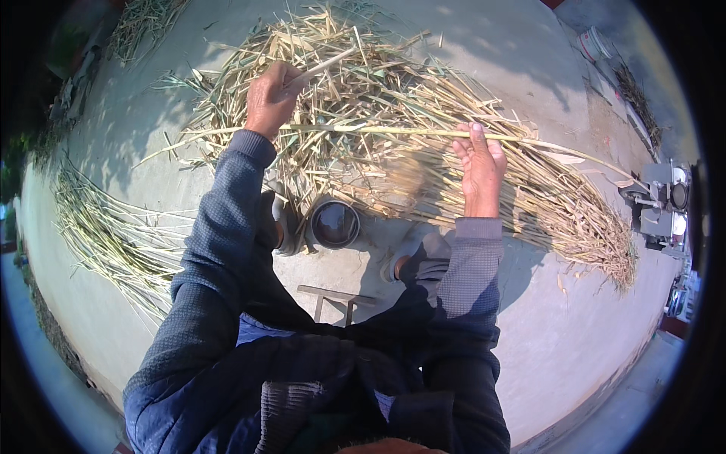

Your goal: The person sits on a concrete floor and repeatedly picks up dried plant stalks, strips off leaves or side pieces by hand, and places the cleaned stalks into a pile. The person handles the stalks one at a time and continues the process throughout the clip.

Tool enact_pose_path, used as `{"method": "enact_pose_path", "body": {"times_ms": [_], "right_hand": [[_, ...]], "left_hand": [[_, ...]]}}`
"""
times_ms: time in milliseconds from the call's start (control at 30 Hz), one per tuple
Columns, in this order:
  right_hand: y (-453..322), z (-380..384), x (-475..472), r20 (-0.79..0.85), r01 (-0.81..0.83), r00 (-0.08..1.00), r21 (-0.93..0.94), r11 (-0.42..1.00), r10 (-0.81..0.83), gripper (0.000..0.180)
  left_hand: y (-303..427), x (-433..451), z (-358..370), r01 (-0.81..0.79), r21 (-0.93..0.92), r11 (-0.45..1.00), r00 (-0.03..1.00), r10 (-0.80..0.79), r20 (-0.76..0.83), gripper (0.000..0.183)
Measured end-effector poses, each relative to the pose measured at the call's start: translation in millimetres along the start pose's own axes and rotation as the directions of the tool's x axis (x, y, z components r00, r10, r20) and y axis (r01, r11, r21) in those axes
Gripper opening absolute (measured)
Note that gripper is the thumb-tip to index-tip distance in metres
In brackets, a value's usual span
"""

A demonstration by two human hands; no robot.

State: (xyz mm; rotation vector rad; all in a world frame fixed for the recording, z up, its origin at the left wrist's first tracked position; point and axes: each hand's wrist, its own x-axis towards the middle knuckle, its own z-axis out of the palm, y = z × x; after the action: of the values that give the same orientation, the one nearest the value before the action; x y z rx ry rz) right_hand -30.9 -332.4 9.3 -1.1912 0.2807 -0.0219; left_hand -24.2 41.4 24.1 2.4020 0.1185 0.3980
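Note:
My left hand (273,101) is closed around a short pale stick (332,61), which points up and to the right. A long dry plant stalk (397,131) lies pinched between the thumb and fingers of my right hand (482,164). This stalk runs nearly level to the left, where my left wrist hides a short stretch of it. Beneath both hands spreads a large heap of dry leaves and stripped husks (340,96). On the right, a thick bundle of long stalks (567,215) reaches from the heap, its bushy ends outward.
A round dark bowl (335,225) stands on the concrete between my feet, beside a wooden stool (336,296). At left lies a second pile of greenish stalks (119,249). A wheeled vehicle (661,204) and a white bucket (592,45) are at the far right.

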Motion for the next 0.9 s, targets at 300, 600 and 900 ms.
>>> {"method": "enact_pose_path", "body": {"times_ms": [300, 600, 900], "right_hand": [[1.3, 9.1, 8.6, -0.067, -0.009, 0.998, 0.015, 1.000, 0.010, 0.027], [-2.1, 8.9, 6.6, -0.103, -0.054, 0.993, 0.052, 0.997, 0.059, 0.031], [-0.6, 11.8, 10.0, -0.174, -0.037, 0.984, 0.020, 0.999, 0.040, 0.030]], "left_hand": [[21.5, -9.7, 19.6, -0.480, -0.171, 0.861, 0.763, 0.505, 0.403, 0.042], [26.0, 2.5, 22.4, 0.311, -0.685, 0.659, 0.944, -0.135, 0.300, 0.021], [47.4, -13.1, 26.8, -0.564, 0.176, 0.807, 0.825, 0.548, 0.135, 0.050]]}}
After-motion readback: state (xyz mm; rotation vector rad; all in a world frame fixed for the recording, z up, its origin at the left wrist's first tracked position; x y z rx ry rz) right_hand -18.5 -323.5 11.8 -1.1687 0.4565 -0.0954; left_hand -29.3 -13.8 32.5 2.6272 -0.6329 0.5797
